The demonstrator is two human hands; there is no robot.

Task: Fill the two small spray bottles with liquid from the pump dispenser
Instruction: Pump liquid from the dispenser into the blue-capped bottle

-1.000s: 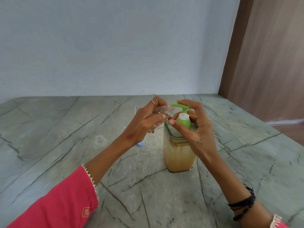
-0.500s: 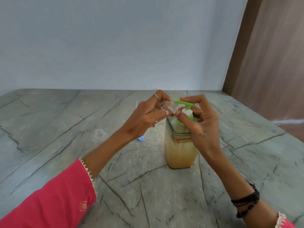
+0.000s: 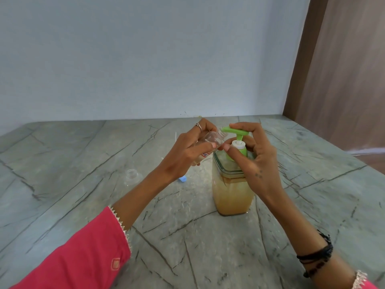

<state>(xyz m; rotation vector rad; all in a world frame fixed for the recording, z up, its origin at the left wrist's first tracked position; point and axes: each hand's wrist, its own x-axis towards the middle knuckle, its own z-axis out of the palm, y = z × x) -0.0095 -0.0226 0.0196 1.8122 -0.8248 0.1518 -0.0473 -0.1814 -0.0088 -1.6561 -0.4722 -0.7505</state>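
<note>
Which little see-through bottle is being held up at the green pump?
The small clear bottle gripped by the left hand, tilted at the spout; the other clear bottle stands alone on the table.

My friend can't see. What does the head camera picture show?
The left hand holds a small clear plastic bottle tilted under the green pump spout of a square clear dispenser of amber liquid, which the right hand grips, on a grey marble table.

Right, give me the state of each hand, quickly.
Left hand: holding the small clear plastic spray bottle, tilted.
Right hand: curled round the green plastic pump head.
</note>
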